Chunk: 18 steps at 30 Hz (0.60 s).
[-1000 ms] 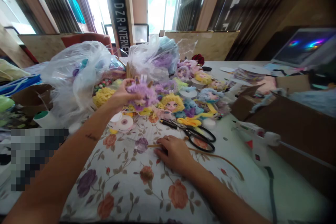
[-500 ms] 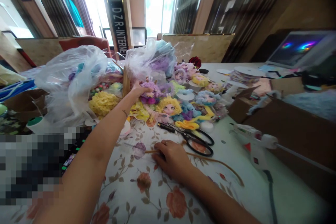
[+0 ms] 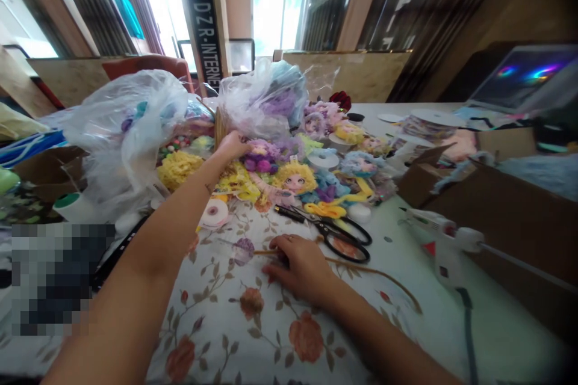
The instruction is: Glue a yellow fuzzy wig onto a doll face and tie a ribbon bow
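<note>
Pointing toward eleven o'clock, arm point(image 3: 178, 231) outstretched, the left hand point(image 3: 232, 146) sits by the purple doll point(image 3: 264, 150); I can't tell if its grip holds anything. The right hand point(image 3: 303, 263), loosely curled, covers part of a brown cord point(image 3: 374, 269), hold unclear. Scissors point(image 3: 326, 230) lie toward one on the flowered tabletop point(image 3: 244, 346); a window point(image 3: 277, 9) glows at twelve.

Look at the left arm point(image 3: 169, 243), bare, with a small, thin, dark mark point(image 3: 208, 185), tattoo-like, just short of the wrist; and there on the right hand point(image 3: 301, 264), a slim ring point(image 3: 289, 239), right arm point(image 3: 361, 313) bare too!
</note>
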### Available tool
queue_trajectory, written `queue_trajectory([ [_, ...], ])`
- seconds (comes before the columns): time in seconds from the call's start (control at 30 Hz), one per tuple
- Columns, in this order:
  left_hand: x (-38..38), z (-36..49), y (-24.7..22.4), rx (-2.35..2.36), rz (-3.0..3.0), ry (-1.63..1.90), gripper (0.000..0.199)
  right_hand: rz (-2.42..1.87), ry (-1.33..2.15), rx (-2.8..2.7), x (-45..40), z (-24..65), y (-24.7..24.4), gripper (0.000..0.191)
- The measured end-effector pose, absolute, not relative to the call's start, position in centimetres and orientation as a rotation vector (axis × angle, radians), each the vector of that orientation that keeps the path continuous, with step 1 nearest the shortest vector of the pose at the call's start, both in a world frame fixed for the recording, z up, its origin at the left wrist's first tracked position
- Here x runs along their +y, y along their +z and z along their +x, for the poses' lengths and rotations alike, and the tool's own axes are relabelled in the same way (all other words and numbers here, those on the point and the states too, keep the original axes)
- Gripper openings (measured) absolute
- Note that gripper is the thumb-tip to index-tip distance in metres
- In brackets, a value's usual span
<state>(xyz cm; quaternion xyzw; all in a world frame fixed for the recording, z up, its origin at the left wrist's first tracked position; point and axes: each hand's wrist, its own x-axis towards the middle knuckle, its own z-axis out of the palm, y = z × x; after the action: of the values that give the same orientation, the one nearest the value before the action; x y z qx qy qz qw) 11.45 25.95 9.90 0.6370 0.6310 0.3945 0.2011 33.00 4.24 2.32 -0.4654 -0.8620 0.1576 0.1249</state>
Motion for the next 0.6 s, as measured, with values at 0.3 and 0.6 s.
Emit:
queue_trajectory([
  [0.3,10.9,11.3,8.2,1.544,2.074,0.902,0.026,-1.438,0.589,-2.475,5.2,34.1,2.8,0.02],
  [0.6,6.4,11.4,1.7,1.215,1.436,0.788,0.023,-1.547,0.629,-2.32,6.3,35.9,4.3,0.013],
])
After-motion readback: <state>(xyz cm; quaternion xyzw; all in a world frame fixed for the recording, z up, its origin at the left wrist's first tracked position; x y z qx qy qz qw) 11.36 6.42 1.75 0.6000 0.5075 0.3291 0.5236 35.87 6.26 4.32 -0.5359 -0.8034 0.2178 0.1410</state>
